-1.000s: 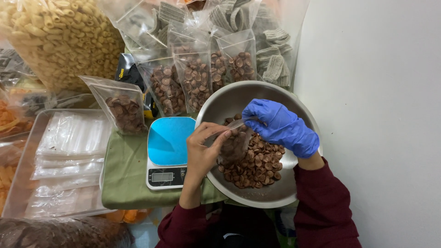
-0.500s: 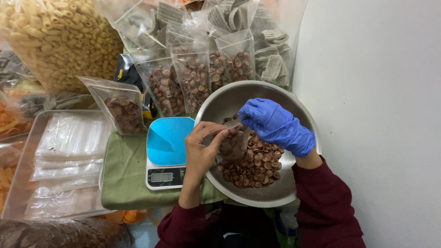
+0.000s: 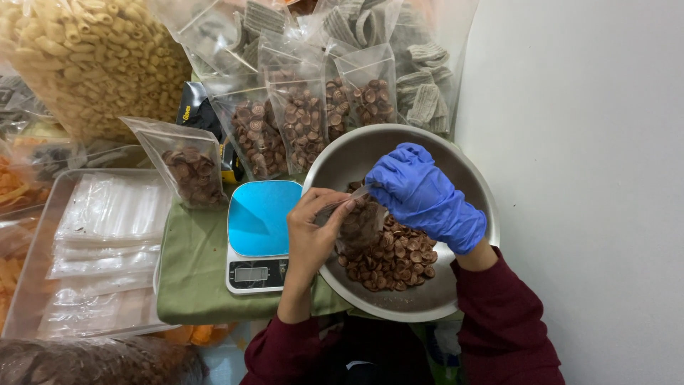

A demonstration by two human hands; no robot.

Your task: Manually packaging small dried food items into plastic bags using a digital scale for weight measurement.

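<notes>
While the bare left hand (image 3: pixel 313 239) pinches one edge of a small clear pouch (image 3: pixel 358 222) between thumb and fingers, the blue-gloved right hand (image 3: pixel 422 196) pinches the opposite edge of its mouth, so the pouch hangs between the two grips just right of the frame's centre. Both grips are narrow, closed on thin plastic. The pouch mouth is held apart and its body, already part full of brown round snacks, sags below the fingers onto the heap of the same brown snacks (image 3: pixel 399 260) in the steel bowl (image 3: pixel 467 178). That heap lies in the lower half of the bowl, just under and to the right of the pouch.

Left of the bowl, touching its rim in the view, stands a kitchen scale (image 3: pixel 258 235) with a blue plate, resting on a green cloth (image 3: pixel 192 274). Above the scale, one filled pouch (image 3: pixel 189 167) leans by itself, and a row of filled pouches (image 3: pixel 303 117) stands along the upper centre of the frame. A big bag of pale tube snacks (image 3: pixel 92 60) fills the upper left. A clear tray (image 3: pixel 43 235) with flat empty pouches lies at the left edge. Dark red sleeves (image 3: pixel 502 321) cover both arms at the bottom.
</notes>
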